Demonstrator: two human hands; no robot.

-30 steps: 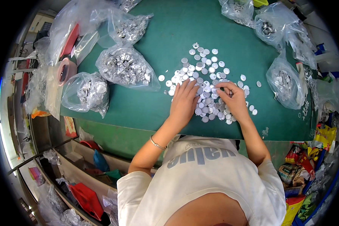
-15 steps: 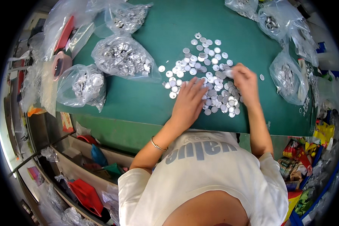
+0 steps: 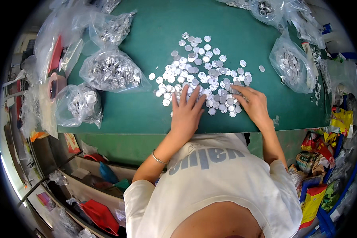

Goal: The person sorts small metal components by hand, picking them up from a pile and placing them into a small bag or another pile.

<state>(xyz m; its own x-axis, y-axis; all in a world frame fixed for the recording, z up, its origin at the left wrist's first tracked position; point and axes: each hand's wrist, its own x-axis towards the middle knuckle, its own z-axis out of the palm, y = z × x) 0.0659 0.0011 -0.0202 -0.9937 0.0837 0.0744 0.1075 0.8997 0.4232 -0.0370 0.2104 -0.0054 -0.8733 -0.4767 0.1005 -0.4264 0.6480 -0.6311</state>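
Many small silver discs with scalloped edges lie loosely spread across the green tabletop, some overlapping. My left hand rests palm down at the near left of the spread, fingers apart, fingertips on the discs. At its near right side is my right hand, thumb and forefinger parted, with the fingertips at the edge of the discs. Nothing shows held in either hand; what lies under the fingers is hidden. One lone disc sits apart to the right.
At left stand clear bags of silver metal parts, a bag of round pieces and a pink tape roll. Another filled bag sits at right, near small loose rings. The table's front edge runs before my body.
My right hand has come down toward me, and its bunched fingers have parted. My left fingers are spread wider. Some discs now lie farther right. The whole view has shifted and tilted somewhat.
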